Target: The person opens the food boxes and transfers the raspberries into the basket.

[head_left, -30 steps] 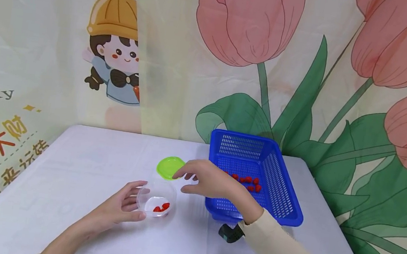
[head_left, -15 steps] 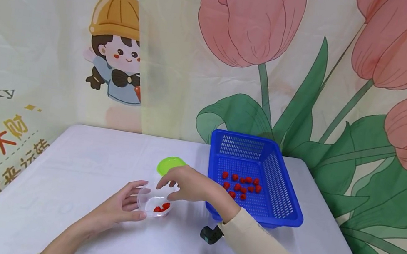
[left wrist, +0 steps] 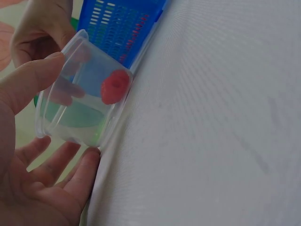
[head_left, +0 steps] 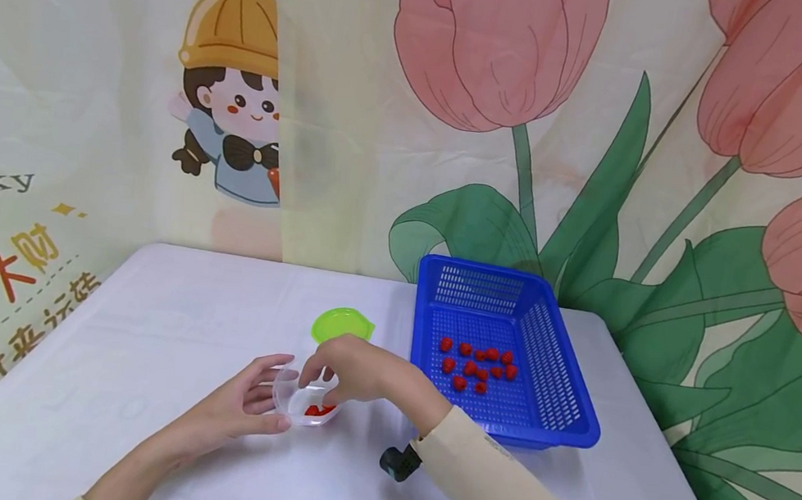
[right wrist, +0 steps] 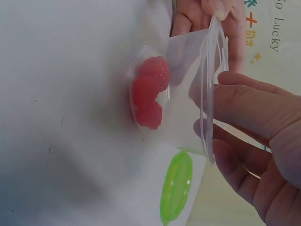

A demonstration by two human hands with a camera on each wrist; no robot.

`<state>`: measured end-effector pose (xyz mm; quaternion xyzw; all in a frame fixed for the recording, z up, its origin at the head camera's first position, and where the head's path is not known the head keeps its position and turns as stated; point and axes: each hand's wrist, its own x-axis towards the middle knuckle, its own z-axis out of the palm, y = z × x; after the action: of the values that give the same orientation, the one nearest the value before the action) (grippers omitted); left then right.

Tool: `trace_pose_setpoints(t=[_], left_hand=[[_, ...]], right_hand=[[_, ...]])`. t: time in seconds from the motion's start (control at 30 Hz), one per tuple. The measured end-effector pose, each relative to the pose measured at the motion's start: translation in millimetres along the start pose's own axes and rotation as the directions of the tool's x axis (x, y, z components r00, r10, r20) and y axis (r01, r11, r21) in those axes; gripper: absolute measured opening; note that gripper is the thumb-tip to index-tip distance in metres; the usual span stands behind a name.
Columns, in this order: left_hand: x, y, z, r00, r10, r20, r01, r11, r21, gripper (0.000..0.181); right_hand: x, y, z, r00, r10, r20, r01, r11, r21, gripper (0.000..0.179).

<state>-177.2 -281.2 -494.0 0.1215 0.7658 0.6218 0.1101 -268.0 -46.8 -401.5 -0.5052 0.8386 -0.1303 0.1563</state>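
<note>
My left hand holds a clear plastic cup on the white table, thumb at the rim and fingers around its side. Three red raspberries lie at the bottom of the cup. One raspberry shows through the cup wall in the left wrist view. My right hand reaches over the cup, its loosely bent fingertips inside the mouth with no raspberry between them. Beyond the cup, a bright green lid lies flat on the table.
A blue slotted basket stands to the right of the cup, holding several raspberries spread on its floor. A black camera sits at the right wrist. Behind the table hangs a printed cloth with tulips.
My right hand has moved left and down from beside the green lid, and its fingertips have gone into the cup. The left hand and cup have stayed in place.
</note>
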Motion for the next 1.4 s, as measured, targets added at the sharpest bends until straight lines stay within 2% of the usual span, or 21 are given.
trace_pose_setpoints(t=[0.4,0.8,1.13,1.27,1.4], left_hand=[[0.5,0.5,0.4,1.000,-0.005,0.003,0.005,1.000,-0.014,0.091],[1.0,-0.9,0.1,1.000,-0.013,0.008,0.013,1.000,0.001,0.093],[0.2,-0.9,-0.1,1.000,-0.001,0.003,0.001,1.000,-0.003,0.092],[1.2,-1.4,0.3,1.000,0.007,0.004,-0.007,1.000,-0.008,0.093],[2.3,-2.0,0.0,1.000,-0.012,-0.006,0.012,1.000,0.009,0.093]], right_hand=[[13.0,-0.9,9.6,0.997,0.021,0.068,-0.020,1.000,-0.018,0.031],[19.5,-10.6,17.7,0.990,0.058,0.131,-0.046,0.995,-0.090,0.023],[24.4,-7.8,20.6,0.988,0.054,0.144,-0.034,0.991,-0.132,0.014],[24.6,-7.0,21.1,0.988,0.056,0.141,-0.040,0.992,-0.117,0.014],[22.4,-7.4,20.0,0.990,0.061,0.128,-0.050,0.995,-0.089,0.016]])
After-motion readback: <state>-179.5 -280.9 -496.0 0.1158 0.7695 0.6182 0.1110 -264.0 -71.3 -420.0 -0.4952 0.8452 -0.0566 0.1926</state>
